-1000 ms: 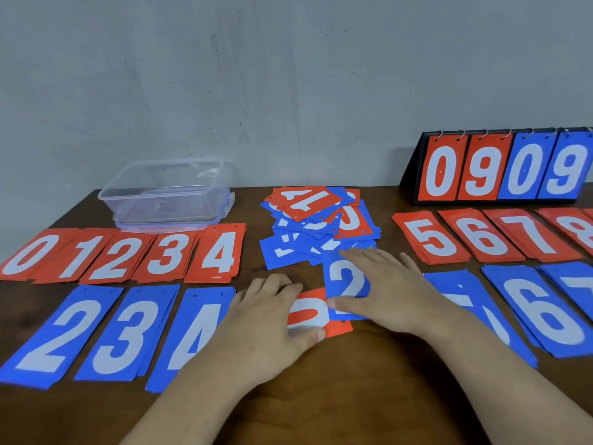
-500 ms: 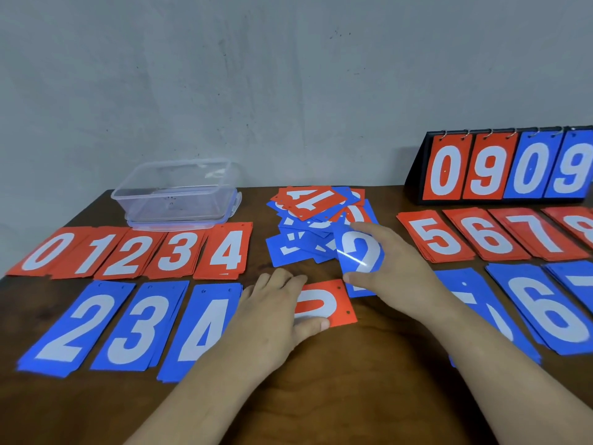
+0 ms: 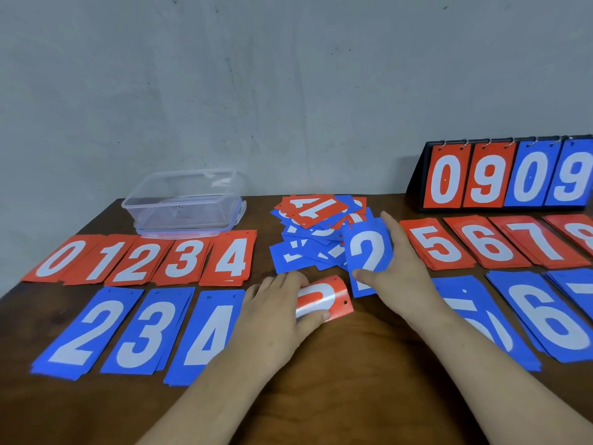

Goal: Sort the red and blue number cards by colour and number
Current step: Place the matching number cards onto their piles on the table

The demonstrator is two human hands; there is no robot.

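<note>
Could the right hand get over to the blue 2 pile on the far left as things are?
Probably, but not straight. The right hand, pinching a blue 2 card, would have to cross over the left hand, which grips a bent red card in between. The blue 2 pile itself lies uncovered.

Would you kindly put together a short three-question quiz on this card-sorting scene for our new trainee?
1. True or false: the right hand holds a blue 2 card.
2. Where does the blue 2 pile lie? A front row, left end; B back row, left end; C front row, right end.
3. Fill in: the left hand grips a bent card coloured ____.
Key: 1 true; 2 A; 3 red.
</note>
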